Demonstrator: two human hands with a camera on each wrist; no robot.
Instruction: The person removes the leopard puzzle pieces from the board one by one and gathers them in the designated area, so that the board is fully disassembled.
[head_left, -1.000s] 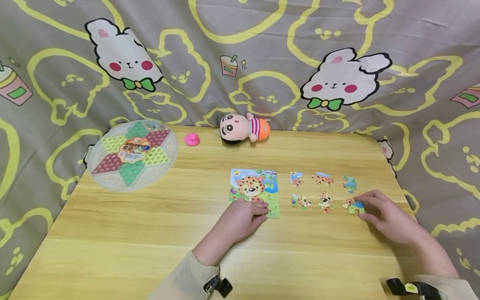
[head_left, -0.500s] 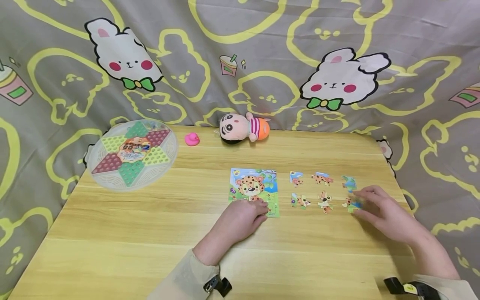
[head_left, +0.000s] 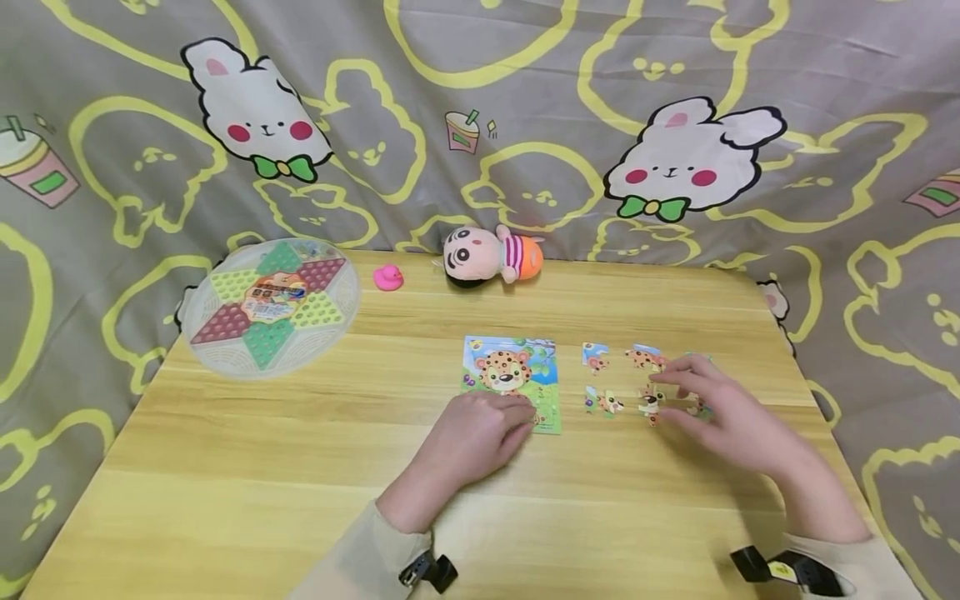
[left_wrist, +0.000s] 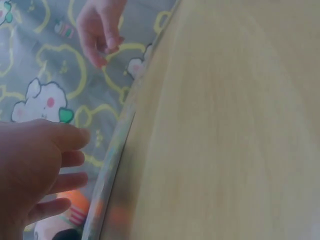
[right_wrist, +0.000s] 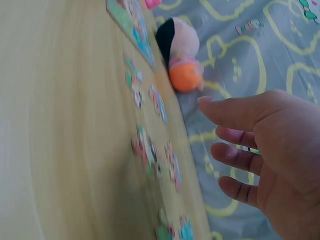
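Observation:
My left hand (head_left: 480, 429) rests on the lower edge of a leopard picture puzzle board (head_left: 542, 360), covering part of it. In the left wrist view that hand (left_wrist: 42, 167) has its fingers loosely extended, holding nothing. Over the loose jigsaw pieces hovers my right hand (head_left: 731, 421), thumb and fingers apart. Its fingertips are close to the lower middle piece (head_left: 650, 400), which shows a leopard's face. The right wrist view shows nothing between the thumb and fingers of the right hand (right_wrist: 275, 145). The two rightmost pieces are mostly hidden beneath it.
An upper left piece (head_left: 595, 357), a lower left piece (head_left: 602, 402) and an upper middle piece (head_left: 643, 357) lie on the wooden table (head_left: 300, 483). Further back are a plush doll (head_left: 491, 254), a pink rubber duck (head_left: 387, 277) and a round Chinese checkers board (head_left: 225, 350). A patterned curtain (head_left: 540, 75) hangs behind.
My right hand has left the lower right piece and moved left to above the lower middle piece. The left hand stays on the puzzle board. The head view has shifted slightly.

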